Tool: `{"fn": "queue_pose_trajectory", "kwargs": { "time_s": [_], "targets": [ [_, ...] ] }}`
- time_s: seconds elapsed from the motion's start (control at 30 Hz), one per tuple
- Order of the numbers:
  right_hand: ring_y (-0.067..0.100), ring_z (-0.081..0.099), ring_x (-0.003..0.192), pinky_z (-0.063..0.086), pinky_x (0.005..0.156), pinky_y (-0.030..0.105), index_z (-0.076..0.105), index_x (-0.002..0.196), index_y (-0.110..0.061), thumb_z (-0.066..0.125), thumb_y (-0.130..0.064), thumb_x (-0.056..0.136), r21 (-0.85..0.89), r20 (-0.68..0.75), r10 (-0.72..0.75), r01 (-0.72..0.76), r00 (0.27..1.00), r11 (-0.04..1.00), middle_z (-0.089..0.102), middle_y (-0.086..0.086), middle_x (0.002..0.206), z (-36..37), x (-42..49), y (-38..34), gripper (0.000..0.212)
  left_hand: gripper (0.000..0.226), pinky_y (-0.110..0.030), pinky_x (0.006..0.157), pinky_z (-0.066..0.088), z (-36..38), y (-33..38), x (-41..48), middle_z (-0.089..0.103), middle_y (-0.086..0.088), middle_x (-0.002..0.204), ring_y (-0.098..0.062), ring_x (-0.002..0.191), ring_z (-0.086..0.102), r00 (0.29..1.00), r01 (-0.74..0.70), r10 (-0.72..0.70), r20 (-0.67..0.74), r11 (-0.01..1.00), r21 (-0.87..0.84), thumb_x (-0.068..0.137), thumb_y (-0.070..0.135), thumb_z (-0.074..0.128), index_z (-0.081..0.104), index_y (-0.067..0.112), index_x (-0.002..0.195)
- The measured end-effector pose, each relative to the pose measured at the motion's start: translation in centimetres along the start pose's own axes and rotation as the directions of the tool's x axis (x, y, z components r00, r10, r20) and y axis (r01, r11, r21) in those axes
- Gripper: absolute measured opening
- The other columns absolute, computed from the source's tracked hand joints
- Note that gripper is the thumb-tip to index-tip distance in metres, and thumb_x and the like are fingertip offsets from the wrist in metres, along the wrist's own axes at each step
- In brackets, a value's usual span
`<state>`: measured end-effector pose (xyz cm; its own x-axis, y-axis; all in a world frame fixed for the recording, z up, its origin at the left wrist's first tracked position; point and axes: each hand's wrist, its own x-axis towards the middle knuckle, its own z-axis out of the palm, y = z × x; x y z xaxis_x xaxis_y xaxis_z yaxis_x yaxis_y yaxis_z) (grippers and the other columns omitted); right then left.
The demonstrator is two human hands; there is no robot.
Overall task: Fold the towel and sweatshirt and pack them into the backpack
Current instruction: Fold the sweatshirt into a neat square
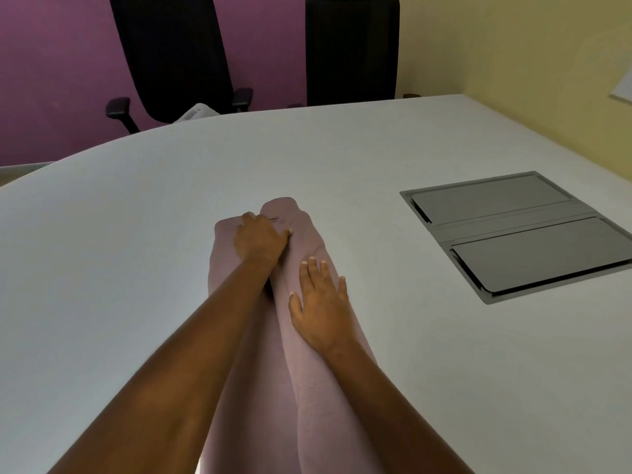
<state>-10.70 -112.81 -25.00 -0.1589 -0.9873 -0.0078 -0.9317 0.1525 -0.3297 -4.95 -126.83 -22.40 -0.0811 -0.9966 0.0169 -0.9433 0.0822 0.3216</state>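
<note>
White table bears a long pink cloth; left hand grips its far fold, right hand lies flat nearer.

White meeting-room tabletop between two coloured walls

The tabletop has a curved far edge, and a grey recessed hatch with two flaps is set into its right side. Behind it stand two black office chairs, one against the purple wall, the other where the pale yellow wall begins. The light is soft and even.
</note>
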Motion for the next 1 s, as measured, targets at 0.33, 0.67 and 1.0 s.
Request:
{"fn": "queue_pose_trajectory", "kwargs": {
  "time_s": [0.33,0.67,1.0],
  "targets": [
    [0.024,0.017,0.144,0.010,0.115,0.051,0.023,0.147,-0.009,0.004,-0.035,0.087,-0.051,-0.072,-0.010,0.006,0.997,0.999,0.023,0.009,0.154,1.6,0.0,-0.2,0.067,0.032,-0.036,0.086,0.044,1.4,-0.2,-0.2,0.047,-0.022,0.124,-0.034,0.110,0.053,1.000,-0.019,0.019,0.014,1.000,-0.024,0.097,0.011,0.041,0.042,0.002,0.127],
    [0.024,0.028,0.141,0.022,0.112,0.051,0.029,0.145,-0.017,-0.015,-0.051,0.084,-0.013,-0.020,0.045,-0.045,0.999,0.999,0.032,0.005,0.151,1.0,-1.4,-0.8,0.083,0.030,-0.022,0.079,0.042,0.7,-2.4,0.4,0.062,-0.016,0.105,-0.021,0.094,0.058,0.964,-0.151,-0.011,-0.265,0.799,-0.582,0.087,-0.009,0.035,0.063,0.002,0.085],
    [0.022,0.059,0.117,0.046,0.092,0.049,0.063,0.121,-0.021,0.000,-0.046,0.097,-0.090,-0.064,0.083,-0.089,0.994,0.992,0.064,-0.001,0.123,2.2,-4.0,-1.3,0.071,0.049,-0.041,0.114,0.022,2.1,-3.9,-5.0,0.021,-0.021,0.151,-0.035,0.137,0.026,0.992,-0.130,0.130,0.002,0.991,0.023,0.101,0.030,0.027,0.026,0.007,0.144]
  ]
}}
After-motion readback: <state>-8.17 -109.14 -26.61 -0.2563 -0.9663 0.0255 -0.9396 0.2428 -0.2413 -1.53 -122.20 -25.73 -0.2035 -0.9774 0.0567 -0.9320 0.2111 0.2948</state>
